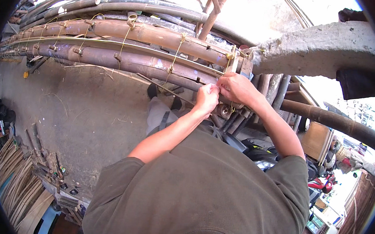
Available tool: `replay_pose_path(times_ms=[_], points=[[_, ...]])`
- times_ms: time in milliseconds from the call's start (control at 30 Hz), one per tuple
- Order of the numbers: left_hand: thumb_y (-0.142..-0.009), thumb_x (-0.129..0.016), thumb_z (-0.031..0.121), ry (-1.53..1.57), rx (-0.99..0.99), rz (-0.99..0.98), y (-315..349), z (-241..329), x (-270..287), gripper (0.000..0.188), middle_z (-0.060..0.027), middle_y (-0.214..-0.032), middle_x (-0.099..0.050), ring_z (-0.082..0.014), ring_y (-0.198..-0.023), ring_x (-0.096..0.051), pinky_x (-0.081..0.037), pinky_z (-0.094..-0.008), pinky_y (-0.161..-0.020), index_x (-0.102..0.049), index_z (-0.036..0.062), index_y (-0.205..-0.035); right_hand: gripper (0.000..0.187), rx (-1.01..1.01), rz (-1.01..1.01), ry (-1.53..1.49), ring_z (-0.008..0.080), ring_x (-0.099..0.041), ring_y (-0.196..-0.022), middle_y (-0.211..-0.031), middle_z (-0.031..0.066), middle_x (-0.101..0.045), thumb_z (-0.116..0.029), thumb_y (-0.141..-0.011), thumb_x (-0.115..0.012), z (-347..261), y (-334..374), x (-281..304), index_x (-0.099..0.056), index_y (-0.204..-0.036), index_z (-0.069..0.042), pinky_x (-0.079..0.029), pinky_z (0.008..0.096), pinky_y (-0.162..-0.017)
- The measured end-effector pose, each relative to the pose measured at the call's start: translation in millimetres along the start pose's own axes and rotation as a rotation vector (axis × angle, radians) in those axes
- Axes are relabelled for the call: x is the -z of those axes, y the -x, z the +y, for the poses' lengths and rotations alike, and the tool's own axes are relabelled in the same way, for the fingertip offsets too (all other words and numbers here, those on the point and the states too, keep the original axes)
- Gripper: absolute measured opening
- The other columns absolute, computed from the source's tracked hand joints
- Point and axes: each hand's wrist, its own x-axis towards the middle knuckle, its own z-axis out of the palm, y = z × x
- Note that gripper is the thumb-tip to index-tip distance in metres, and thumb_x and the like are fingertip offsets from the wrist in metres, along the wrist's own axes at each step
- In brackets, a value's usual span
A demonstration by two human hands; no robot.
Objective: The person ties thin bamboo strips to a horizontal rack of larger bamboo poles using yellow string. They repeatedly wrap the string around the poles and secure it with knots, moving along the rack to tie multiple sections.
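Both hands meet at the right end of a bamboo frame, fingertips close together at the near pole [145, 67]. My left hand [207, 99] is closed in a pinch; whatever lies between its fingers is too small to make out. Touching it, my right hand [238, 88] is also closed, with its fingertips hidden. A far bamboo pole [158, 38] runs alongside the near one, and thin yellow cords [176, 55] are tied across the two at intervals. Just behind my right hand stands a short upright wooden strip [233, 61] with yellow cord around it.
Long bamboo poles [138, 7] lie stacked beyond the frame. A rough concrete beam [318, 50] juts in at the right, above a dark pole [335, 123]. Split bamboo strips [16, 174] and tools [57, 171] lie on the floor at lower left.
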Motion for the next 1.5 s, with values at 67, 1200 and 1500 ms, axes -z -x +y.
replay_pose_path(times_ms=[67, 1200, 1500], points=[[-0.102, -0.052, 0.018, -0.011, -0.03, -0.028, -3.2, -2.3, 3.1, 0.022, 0.0032, -0.065, -0.051, -0.0064, -0.054, -0.045, -0.038, -0.0242, -0.049, -0.061, 0.0038, -0.088, 0.019, -0.013, 0.011, 0.016, 0.0365, -0.066, -0.089, -0.092, 0.0177, -0.067, -0.012, -0.081, -0.063, -8.5, 0.6, 2.0, -0.069, -0.096, -0.001, -0.054, 0.0444, -0.078], [-0.1, -0.051, 0.017, -0.459, -0.326, 0.219, 10.3, -10.5, -0.5, 0.021, -0.0124, -0.072, -0.063, -0.0185, -0.064, -0.058, -0.047, -0.0377, -0.062, -0.059, -0.0012, -0.095, 0.021, -0.175, -0.159, -0.08, 0.0391, -0.066, -0.086, -0.087, 0.0216, -0.066, -0.02, -0.074, -0.064, 4.6, -17.8, -7.0, -0.067, -0.083, -0.001, -0.053, 0.0456, -0.079], [-0.099, -0.054, 0.02, -0.252, -0.278, 0.076, -7.8, -30.8, 8.3, 0.024, -0.0149, -0.07, -0.064, -0.025, -0.064, -0.064, -0.049, -0.0398, -0.061, -0.062, -0.0022, -0.093, 0.015, -0.137, -0.04, -0.174, 0.0388, -0.067, -0.082, -0.085, 0.0199, -0.066, -0.013, -0.079, -0.063, 0.6, -8.1, -4.4, -0.064, -0.087, 0.0, -0.053, 0.0448, -0.074]])
